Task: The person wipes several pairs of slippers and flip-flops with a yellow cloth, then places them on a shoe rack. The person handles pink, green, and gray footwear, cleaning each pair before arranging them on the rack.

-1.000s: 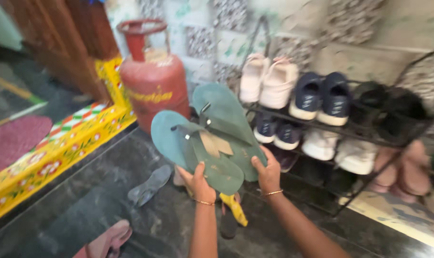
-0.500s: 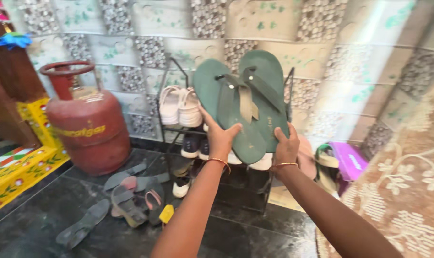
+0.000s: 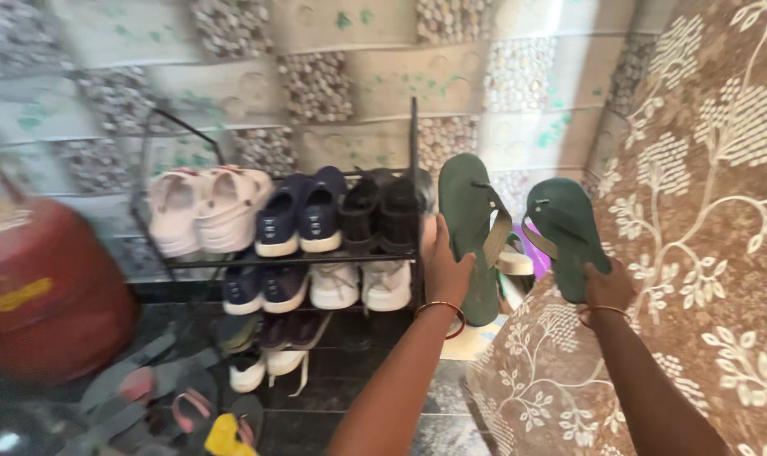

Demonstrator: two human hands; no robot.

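I have one dark green rubber flip-flop with a tan strap [image 3: 470, 236] in my left hand [image 3: 445, 272], fingers wrapped around its near edge, toe pointing up, just right of the black metal shoe rack [image 3: 413, 211]. My right hand [image 3: 605, 287] is closed on the heel end of the matching green flip-flop [image 3: 565, 232], held upright against the brown curtain with cream leaf print [image 3: 704, 253]. The two sandals are apart, with a gap between them.

The rack's top shelf looks full from left to right: pale pink sandals [image 3: 202, 211], navy slip-on shoes [image 3: 301, 215], black shoes [image 3: 383, 207]; white sneakers [image 3: 358, 285] sit below. To handle this well, I judge I should keep both grips firm near the heels, hold the soles level with each other, and keep them from knocking the rack post. Loose grey and pink slippers [image 3: 172, 397] lie on the dark floor at near left, beside a red gas cylinder [image 3: 37, 287].
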